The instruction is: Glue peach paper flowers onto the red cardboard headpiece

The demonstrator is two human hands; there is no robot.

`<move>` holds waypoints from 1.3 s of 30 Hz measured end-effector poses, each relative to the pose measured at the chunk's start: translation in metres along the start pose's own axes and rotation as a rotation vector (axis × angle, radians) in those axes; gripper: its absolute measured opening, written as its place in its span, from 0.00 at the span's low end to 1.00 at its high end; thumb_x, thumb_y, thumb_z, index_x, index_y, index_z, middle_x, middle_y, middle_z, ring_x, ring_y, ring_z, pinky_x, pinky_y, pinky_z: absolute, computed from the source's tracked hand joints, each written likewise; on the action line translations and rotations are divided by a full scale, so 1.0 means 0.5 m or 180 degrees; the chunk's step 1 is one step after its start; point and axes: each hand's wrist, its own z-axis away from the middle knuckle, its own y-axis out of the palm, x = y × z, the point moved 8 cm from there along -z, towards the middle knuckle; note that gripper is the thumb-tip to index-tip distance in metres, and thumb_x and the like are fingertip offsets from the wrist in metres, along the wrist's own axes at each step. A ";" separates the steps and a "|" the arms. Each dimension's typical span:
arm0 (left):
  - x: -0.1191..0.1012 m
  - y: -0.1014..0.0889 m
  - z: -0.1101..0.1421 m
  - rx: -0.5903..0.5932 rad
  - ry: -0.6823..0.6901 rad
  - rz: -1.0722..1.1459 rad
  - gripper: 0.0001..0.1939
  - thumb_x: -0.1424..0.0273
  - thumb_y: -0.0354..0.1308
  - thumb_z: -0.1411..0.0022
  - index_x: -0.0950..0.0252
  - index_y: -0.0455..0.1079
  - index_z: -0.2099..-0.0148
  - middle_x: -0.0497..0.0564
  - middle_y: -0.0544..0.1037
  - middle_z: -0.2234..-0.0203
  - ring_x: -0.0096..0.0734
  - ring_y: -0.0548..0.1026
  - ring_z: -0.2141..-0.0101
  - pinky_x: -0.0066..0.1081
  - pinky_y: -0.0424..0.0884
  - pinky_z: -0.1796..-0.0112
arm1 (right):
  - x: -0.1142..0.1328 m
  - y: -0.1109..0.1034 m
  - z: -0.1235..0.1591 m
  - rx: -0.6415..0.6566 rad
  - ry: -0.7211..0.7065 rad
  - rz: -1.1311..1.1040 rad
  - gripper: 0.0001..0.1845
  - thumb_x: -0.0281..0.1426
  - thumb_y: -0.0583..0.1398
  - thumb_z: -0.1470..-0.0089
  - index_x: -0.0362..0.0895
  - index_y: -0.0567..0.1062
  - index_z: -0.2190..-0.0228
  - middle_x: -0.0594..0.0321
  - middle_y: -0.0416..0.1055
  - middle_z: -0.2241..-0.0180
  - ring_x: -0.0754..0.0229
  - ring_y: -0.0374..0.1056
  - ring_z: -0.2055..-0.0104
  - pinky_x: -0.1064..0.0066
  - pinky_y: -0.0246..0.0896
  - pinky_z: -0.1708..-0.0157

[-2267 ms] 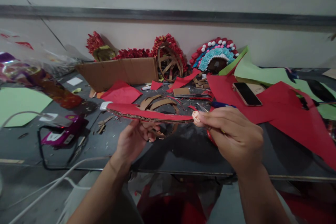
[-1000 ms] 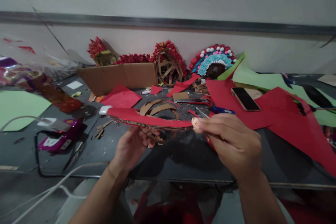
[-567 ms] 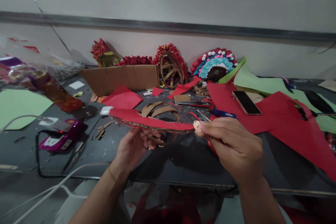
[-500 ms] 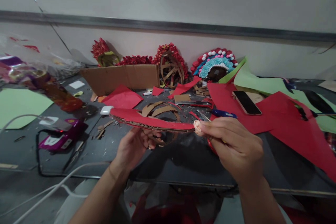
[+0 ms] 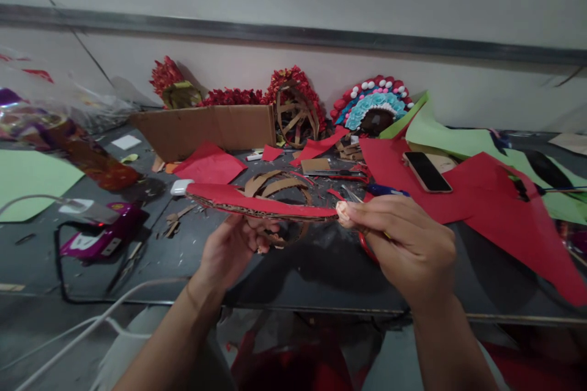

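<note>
A long, slightly curved strip of corrugated cardboard faced with red paper [image 5: 257, 204] is held level above the table, its layered brown edge towards me. My left hand [image 5: 232, 250] is closed on it from below, with the fingers partly hidden underneath. At the strip's right end my right hand [image 5: 406, 244] pinches a small crumpled, pale wad [image 5: 342, 212], which touches or nearly touches that end. Just behind the strip is a round frame of bent cardboard bands [image 5: 282, 185], partly hidden; whether my left fingers touch it I cannot tell. Red-handled scissors [image 5: 367, 247] lie partly behind my right hand.
A phone [image 5: 427, 171] rests on red paper [image 5: 509, 189] at the right. A purple power strip [image 5: 105, 232] with cables lies left, near a white case [image 5: 181, 187]. Along the wall stand a cardboard panel [image 5: 206, 128] and a beaded blue-and-red headdress [image 5: 373, 107]. A box cutter [image 5: 342, 174] lies mid-table.
The view has tilted down slightly, so everything sits a little higher in the picture. Both hands keep their hold on the strip and the pale wad, with hardly any movement.
</note>
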 end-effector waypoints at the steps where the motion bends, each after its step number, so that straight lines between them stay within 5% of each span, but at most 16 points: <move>1: -0.001 0.001 0.000 0.0007 0.0007 -0.0011 0.12 0.66 0.57 0.45 0.70 0.77 0.68 0.59 0.80 0.73 0.34 0.77 0.76 0.27 0.72 0.78 | 0.000 0.000 0.000 0.0005 -0.0001 -0.0006 0.12 0.17 0.60 0.52 0.45 0.76 0.69 0.64 0.77 0.70 0.63 0.71 0.67 0.66 0.67 0.64; 39: -0.001 0.000 -0.001 0.0139 0.0113 -0.0028 0.14 0.65 0.58 0.46 0.71 0.77 0.65 0.58 0.80 0.69 0.35 0.77 0.73 0.26 0.72 0.77 | -0.002 -0.003 0.000 -0.0049 -0.0032 -0.0011 0.11 0.18 0.59 0.51 0.45 0.76 0.69 0.64 0.77 0.70 0.62 0.72 0.67 0.66 0.67 0.65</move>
